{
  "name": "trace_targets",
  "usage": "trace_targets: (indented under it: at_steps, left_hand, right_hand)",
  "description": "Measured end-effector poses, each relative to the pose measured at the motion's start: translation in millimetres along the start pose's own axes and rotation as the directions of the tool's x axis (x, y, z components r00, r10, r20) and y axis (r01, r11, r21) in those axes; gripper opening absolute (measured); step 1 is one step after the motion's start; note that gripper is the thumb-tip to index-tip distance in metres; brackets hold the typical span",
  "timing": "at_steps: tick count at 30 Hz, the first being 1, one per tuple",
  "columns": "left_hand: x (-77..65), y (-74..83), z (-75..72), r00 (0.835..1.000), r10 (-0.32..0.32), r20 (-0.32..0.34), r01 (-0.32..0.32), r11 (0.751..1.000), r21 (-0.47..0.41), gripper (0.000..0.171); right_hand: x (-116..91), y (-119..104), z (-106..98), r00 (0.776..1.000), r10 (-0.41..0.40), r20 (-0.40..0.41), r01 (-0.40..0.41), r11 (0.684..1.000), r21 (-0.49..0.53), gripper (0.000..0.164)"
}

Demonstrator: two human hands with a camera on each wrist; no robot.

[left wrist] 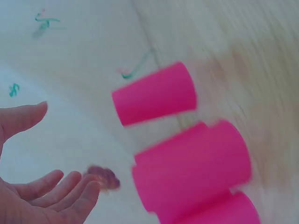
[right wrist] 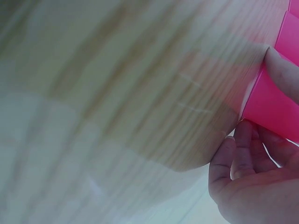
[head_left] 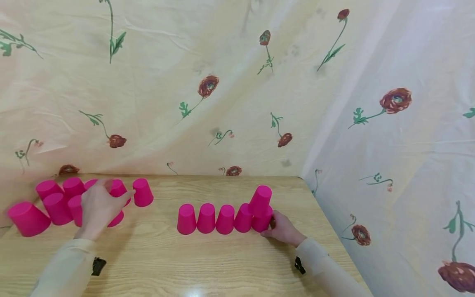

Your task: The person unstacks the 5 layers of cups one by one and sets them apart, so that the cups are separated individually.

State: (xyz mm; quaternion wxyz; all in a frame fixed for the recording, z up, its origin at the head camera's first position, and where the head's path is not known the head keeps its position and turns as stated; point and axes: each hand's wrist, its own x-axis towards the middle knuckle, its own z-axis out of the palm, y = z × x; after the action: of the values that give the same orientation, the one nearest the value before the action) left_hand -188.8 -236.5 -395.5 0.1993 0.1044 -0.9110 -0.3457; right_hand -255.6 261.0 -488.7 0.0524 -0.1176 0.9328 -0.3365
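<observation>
Over by the far left corner of the desk point(head_left: 156, 255), the head view has your left hand point(head_left: 100, 206) above a loose bunch of pink cups point(head_left: 57, 208), the visible ones upside down. The hand covers part of the bunch, so no exact count from me. One lone cup point(head_left: 142, 192) stands at the bunch's right side near the far edge, with your thumb right by it; can't tell if they touch. From about the middle toward the right edge you've got a row of five cups point(head_left: 225, 220), with a sixth cup point(head_left: 260, 201) sitting up on the last two. Your right hand point(head_left: 283, 229) has hold of the end cup point(head_left: 261, 222) low down, thumb in front. Floral cloth point(head_left: 237, 53) hangs past the far and right edges.

Left wrist view: kinda blurry, but your fingers are loosely spread and empty, thumb well apart from the rest, with a few cups point(left wrist: 194, 168) off beyond them.

Right wrist view: your thumb lies against that end cup while your other fingers curl in at its opposite side, down by the rim near the desktop.
</observation>
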Motion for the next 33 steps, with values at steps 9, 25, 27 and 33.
trace_targets:
  at_steps: [9,25,27,33]
  left_hand:
    - [-0.2,39.7,38.0,0.989,0.143,0.043,-0.138,0.984,-0.11,0.068]
    - [-18.0,126.2,114.8,0.923,0.271,0.274,-0.162,0.918,-0.361,0.067]
    - [-20.5,137.2,123.4,0.912,0.283,0.297,-0.156,0.909,-0.386,0.067]
    - [-28.2,167.3,144.1,0.873,0.314,0.374,-0.132,0.889,-0.438,0.073]
  right_hand:
    - [0,2,0,1.0,0.0,-0.002,0.0,1.0,0.0,0.056]
    - [0,0,-1,1.0,-0.015,-0.007,0.015,1.0,0.007,0.056]
    - [0,0,-1,1.0,-0.015,-0.009,0.015,1.0,0.004,0.056]
    - [-1,2,-1,1.0,-0.021,-0.001,0.021,1.0,-0.012,0.057]
